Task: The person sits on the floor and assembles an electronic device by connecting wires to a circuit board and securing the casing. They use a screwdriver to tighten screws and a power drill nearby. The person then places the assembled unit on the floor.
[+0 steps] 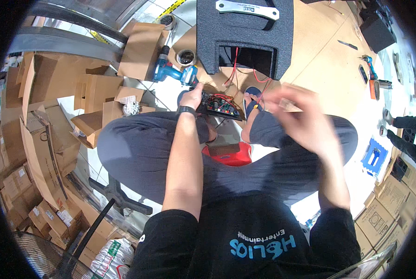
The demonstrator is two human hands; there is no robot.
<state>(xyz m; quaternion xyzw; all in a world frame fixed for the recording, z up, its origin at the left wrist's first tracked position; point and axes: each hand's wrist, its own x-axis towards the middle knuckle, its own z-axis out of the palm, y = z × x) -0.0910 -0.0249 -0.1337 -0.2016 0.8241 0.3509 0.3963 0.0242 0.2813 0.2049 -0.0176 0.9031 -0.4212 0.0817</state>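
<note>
Black shirt point(259, 218) fills the lower centre. Mid-frame, the left hand point(192, 99) grips a circuit board point(222, 107); whether the blurred right hand point(301, 116) holds anything, I cannot tell. Upper centre, a tub point(178, 56) contains dark pieces point(186, 57).

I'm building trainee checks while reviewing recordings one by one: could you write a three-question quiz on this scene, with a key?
1. Which hand has its grip on the circuit board?
2. True or false: red wires come out of the opening in the black speaker cabinet.
3. Fill in: left of that cabinet lies a teal and black ____.

Key:
1. The left hand; the right hand is raised away from it, blurred.
2. True.
3. Cordless drill.
</note>
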